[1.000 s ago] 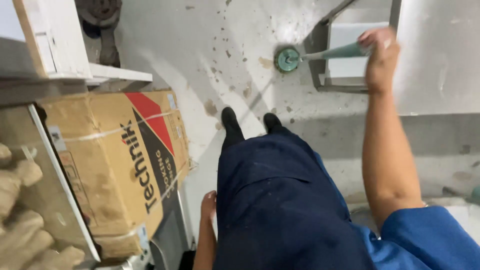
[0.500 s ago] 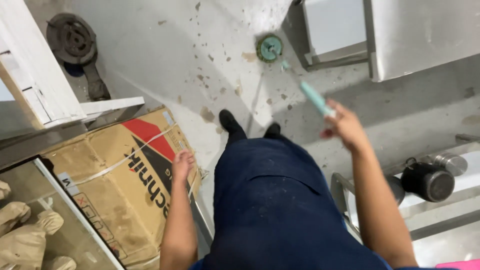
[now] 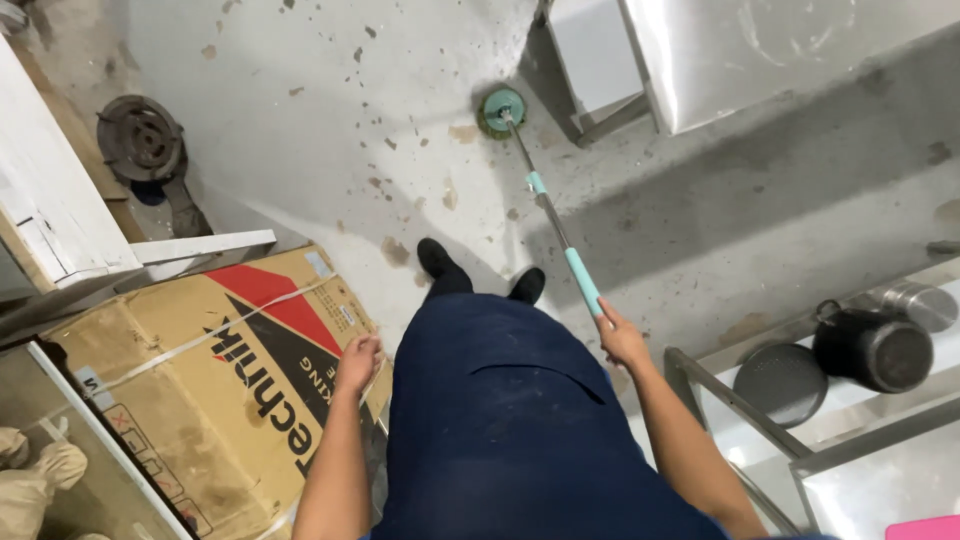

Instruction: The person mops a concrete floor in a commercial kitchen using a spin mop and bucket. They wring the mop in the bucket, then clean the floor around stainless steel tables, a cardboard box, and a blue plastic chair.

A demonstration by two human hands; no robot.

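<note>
Right now you stand over a stained, speckled concrete floor (image 3: pixel 330 110), mid-stroke with a mop: the step in hand looks like scrubbing the far patch beside the steel cabinet (image 3: pixel 780 50), and the next stroke probably calls for drawing the head back toward your shoes (image 3: pixel 480 275) without knocking the cabinet's leg. On your left lies a large cardboard box (image 3: pixel 190 400) bound with strapping, and beyond it a white wooden frame (image 3: pixel 60 220) and a rusty round burner (image 3: pixel 140 138). On your right, near, a steel shelf (image 3: pixel 760 420) carries a dark pot (image 3: pixel 875 345) and a round dark lid (image 3: pixel 780 378). The mop (image 3: pixel 555 225) is slim, its metal pole banded in teal, running from your grip out to a small round green head resting flat on the floor just beside the cabinet. Your right hand (image 3: pixel 622 340) is closed around the teal sleeve at the near end of the pole. Your left hand (image 3: pixel 358 362) hangs loosely curled, holding nothing, just over the box's edge.
</note>
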